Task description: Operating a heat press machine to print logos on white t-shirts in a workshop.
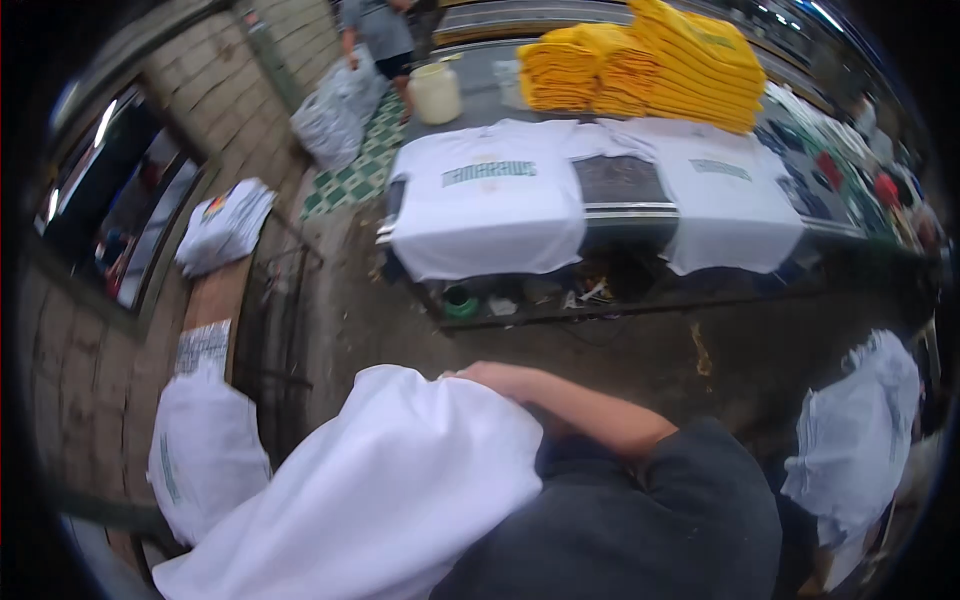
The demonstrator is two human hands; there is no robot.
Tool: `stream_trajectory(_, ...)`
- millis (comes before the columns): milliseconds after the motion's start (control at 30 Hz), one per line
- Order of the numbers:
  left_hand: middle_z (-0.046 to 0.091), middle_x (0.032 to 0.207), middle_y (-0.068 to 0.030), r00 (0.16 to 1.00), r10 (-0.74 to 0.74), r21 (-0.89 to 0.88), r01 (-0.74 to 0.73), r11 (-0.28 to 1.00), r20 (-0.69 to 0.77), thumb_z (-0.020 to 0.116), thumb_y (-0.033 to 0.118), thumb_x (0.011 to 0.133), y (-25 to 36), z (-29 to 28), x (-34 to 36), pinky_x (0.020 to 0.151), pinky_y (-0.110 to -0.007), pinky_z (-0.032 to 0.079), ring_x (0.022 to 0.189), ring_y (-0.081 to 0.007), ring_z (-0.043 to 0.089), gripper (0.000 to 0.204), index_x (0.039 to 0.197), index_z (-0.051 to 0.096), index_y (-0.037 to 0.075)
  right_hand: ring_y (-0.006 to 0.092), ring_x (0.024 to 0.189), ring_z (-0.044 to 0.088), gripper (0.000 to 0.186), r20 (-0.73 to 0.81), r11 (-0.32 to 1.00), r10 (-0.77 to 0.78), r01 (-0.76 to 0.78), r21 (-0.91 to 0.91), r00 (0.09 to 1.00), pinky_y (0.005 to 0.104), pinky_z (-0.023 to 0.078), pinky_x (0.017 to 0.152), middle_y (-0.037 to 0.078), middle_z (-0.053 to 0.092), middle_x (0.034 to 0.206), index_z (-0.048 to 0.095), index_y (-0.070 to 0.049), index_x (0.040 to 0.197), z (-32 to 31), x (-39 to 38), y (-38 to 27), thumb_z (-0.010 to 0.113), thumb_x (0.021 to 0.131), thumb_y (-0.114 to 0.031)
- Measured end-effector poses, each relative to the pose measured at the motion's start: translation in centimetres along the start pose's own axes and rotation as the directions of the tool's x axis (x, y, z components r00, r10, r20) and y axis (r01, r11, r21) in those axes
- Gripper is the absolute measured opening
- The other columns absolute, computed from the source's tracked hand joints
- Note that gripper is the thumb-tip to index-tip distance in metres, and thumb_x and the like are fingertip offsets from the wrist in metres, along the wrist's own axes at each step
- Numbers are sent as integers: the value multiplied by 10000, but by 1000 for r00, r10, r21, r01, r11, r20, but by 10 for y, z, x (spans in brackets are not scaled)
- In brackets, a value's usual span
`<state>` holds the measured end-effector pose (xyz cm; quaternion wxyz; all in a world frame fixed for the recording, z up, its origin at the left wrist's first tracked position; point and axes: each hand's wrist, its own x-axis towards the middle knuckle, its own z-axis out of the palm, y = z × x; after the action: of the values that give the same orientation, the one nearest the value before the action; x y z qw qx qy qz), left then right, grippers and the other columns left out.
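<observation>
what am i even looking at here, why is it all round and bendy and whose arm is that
This is one picture from a wide fisheye camera worn on a person's head, looking down, so straight edges curve toward the rim. No machine is involved: a person works with bare hands. The forearm crossing the lower middle is the wearer's own, and its right hand rests on a large white cloth garment bundled against the body; whether the fingers grip it is hidden. The left hand is not visible. Ahead stands a long dark printing table with white printed t-shirts spread flat on it, and a stack of folded yellow shirts behind. A pale plastic jar stands at the far end, near another person.
</observation>
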<state>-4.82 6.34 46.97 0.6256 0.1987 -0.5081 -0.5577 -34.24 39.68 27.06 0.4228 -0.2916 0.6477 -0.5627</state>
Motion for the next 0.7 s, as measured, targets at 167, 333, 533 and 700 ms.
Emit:
stream_trajectory(167,484,1354,-99,994,16,-26,-14,1000,107,440,295,959,-17,125,-10,955,-503,440,1178,-314,508,467,1393,407,125,152,886,638,448,-396,933,70,80,350,915,318,499,794,85,669,971,638,9,1030,-186,-116,-61,497,958,-410)
stream_trajectory(333,487,1352,-102,978,-103,-91,121,988,180,426,277,969,-40,220,-32,952,-501,446,1169,-314,518,453,1395,405,123,149,874,628,386,-745,788,-142,529,313,652,311,510,794,80,655,989,602,16,1056,-256,-244,-108,532,953,-349)
stream_trajectory(533,504,1307,-172,866,-81,-180,192,965,493,473,72,931,-88,326,-12,931,-431,500,1114,-286,568,439,1358,403,1,167,944,615,362,-928,700,-343,698,-150,143,319,493,845,93,650,1033,579,3,1152,-294,-324,-165,489,971,-296)
stream_trajectory(700,624,1156,-115,176,-291,62,753,655,940,427,192,990,-163,484,-5,923,-361,487,1046,-210,610,290,1184,570,30,173,971,609,405,-938,877,-273,457,-152,213,315,490,857,79,633,1108,580,-17,1178,-390,-330,-213,530,951,-348)
